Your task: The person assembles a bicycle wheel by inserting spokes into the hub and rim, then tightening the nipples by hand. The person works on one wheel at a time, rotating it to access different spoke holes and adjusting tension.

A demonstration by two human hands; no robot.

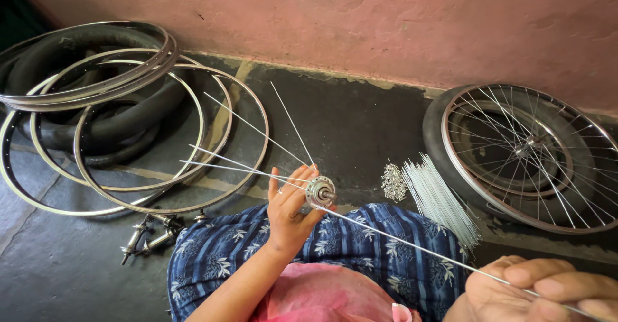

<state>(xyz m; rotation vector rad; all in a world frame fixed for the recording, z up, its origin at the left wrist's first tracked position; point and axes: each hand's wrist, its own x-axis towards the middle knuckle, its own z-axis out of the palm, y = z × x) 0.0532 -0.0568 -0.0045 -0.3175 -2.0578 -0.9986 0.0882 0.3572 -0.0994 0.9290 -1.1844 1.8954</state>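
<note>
My left hand [290, 209] grips a small silver wheel hub [320, 191] above my lap, with several thin spokes [248, 128] fanning out of it toward the rims. My right hand [541, 290], at the lower right edge, pinches a long silver spoke [412, 245] that runs up and left to the hub. My knee in blue patterned cloth [360, 245] lies under both.
A stack of bare metal rims [168, 77] and black tyres [116, 122] lies at the left. A spoked wheel [534, 155] on a tyre lies at the right. A bundle of loose spokes [438, 196] and a pile of nipples [393, 182] sit on the dark floor. Spare hubs [149, 235] lie by my knee. A pink wall [386, 19] is behind.
</note>
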